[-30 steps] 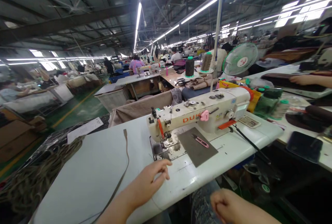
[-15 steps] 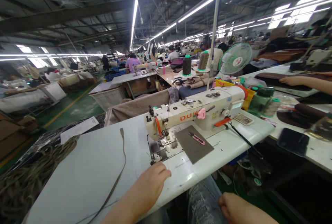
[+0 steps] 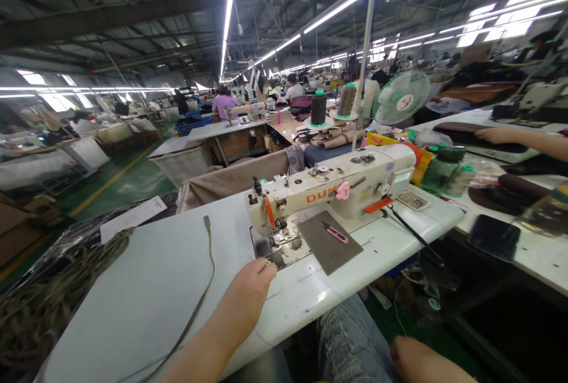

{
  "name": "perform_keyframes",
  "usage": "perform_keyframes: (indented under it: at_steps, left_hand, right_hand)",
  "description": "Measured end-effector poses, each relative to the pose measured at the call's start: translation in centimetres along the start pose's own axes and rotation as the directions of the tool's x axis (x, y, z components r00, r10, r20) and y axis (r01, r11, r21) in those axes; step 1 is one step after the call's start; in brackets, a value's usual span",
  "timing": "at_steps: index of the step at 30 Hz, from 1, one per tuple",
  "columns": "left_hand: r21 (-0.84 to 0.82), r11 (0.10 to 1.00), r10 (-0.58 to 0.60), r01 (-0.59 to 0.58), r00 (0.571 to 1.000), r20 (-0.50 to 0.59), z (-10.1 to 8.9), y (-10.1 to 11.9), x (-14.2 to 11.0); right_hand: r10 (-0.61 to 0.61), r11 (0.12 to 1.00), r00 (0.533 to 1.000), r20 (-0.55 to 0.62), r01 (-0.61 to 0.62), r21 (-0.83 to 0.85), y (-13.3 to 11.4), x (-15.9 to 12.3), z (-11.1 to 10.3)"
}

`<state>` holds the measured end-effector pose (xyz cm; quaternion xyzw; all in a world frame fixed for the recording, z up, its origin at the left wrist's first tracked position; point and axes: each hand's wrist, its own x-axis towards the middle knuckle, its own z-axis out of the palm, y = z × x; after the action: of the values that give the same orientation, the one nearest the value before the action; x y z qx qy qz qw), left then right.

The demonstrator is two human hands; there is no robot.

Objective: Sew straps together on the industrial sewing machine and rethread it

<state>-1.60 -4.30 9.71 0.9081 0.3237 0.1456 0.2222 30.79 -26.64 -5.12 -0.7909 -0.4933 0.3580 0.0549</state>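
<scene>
My left hand (image 3: pixel 251 285) is at the front left corner of the sewing machine's metal bed plate (image 3: pixel 290 258). Its fingers are curled together, and whatever they may hold is hidden. The white sewing machine (image 3: pixel 331 184) stands just beyond. A brown flat piece (image 3: pixel 322 256) lies to the right of the needle area, with pink thread snips (image 3: pixel 337 233) on top. Left of my hand, a narrow brown strap (image 3: pixel 206 288) stretches along the white table (image 3: pixel 133 288). My right hand (image 3: pixel 406 354) is low beside my right leg, its fingers out of sight.
A heap of brown straps (image 3: pixel 39 306) lies at the left edge, near a paper sheet (image 3: pixel 133 220). Thread cones (image 3: pixel 318 109), a green fan (image 3: pixel 403 99) and a green jar (image 3: pixel 441 167) stand behind and right. A co-worker's hand (image 3: pixel 492 134) rests on dark fabric at the far right.
My left hand has moved a little away from me and left, onto the corner of the bed plate. My right hand has shifted slightly right and down. The view has tilted slightly.
</scene>
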Motion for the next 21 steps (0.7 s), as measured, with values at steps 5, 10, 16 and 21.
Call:
perform_keyframes:
  at_steps: [5,10,16,21]
  left_hand:
    - [-0.119,0.992,0.055,-0.047,0.996,0.070,-1.9,-0.3,-0.3]
    - [-0.423,0.904,-0.063,0.057,0.998,0.002,-2.1,0.0,-0.6]
    - [-0.523,0.848,-0.136,0.083,0.989,-0.064,-2.1,0.6,-0.7]
    - [-0.561,0.825,-0.120,0.070,0.991,-0.054,-2.2,0.8,-0.9]
  right_hand:
    - [0.078,0.997,0.990,0.121,-0.079,0.000,-1.9,-0.4,-1.5]
    - [-0.245,0.938,0.931,0.272,0.156,0.310,-7.5,-1.1,-3.9]
    - [-0.455,0.690,0.835,-0.310,0.551,0.470,-16.6,1.6,-6.1]
    - [-0.284,0.636,0.891,-0.355,0.452,0.626,-21.3,7.6,-5.3]
